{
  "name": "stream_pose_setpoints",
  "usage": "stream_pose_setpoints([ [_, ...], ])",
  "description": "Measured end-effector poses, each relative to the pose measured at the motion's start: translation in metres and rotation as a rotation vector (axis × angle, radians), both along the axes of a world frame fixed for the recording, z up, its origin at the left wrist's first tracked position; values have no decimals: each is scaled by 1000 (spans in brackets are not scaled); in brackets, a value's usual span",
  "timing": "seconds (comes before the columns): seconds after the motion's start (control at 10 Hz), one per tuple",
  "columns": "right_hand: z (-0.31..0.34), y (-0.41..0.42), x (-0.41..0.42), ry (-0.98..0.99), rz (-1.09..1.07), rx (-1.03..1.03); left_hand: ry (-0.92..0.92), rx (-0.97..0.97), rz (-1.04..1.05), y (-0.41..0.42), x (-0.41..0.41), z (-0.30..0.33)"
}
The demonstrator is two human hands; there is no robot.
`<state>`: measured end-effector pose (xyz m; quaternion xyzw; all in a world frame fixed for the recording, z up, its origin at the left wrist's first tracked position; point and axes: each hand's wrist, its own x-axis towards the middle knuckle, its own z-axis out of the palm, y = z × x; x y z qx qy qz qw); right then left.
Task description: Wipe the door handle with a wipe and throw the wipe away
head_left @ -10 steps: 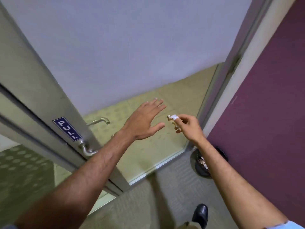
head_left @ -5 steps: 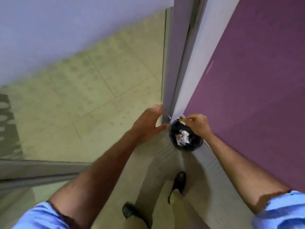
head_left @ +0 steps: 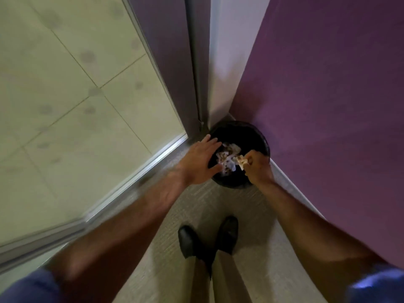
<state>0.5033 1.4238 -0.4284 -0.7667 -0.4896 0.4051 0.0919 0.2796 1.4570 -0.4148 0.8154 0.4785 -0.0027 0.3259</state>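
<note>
Seeing black bin (head_left: 258,133) in the corner against purple wall (head_left: 328,84), crumpled paper (head_left: 227,157) inside.
Right hand (head_left: 258,166) pinches wipe (head_left: 241,160) over bin; left hand (head_left: 200,161) spread flat beside it.

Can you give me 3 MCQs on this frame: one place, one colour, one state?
1. Where is the bin?
A. in the corner by the door frame
B. on the tiled floor
C. behind the shoes

2. What colour is the wall on the right?
A. white
B. purple
C. green

3. The wipe is:
A. lying in the bin
B. on the floor
C. pinched in the right hand

Key: 1 A, bin sits against frame and wall. 2 B, wall is purple. 3 C, fingers hold it over the bin.
</note>
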Motion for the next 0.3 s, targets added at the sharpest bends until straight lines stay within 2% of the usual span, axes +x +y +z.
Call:
stream_pose_setpoints([
  [0.1,-60,6,5,34,-26,0,60,-19,-59,4,10,-62],
  [0.2,-83,8,2,76,-47,62,77,10,-104,9,12,-82],
  [0.3,-81,11,-1,78,-77,121,48,62,-128,22,10,-72],
])
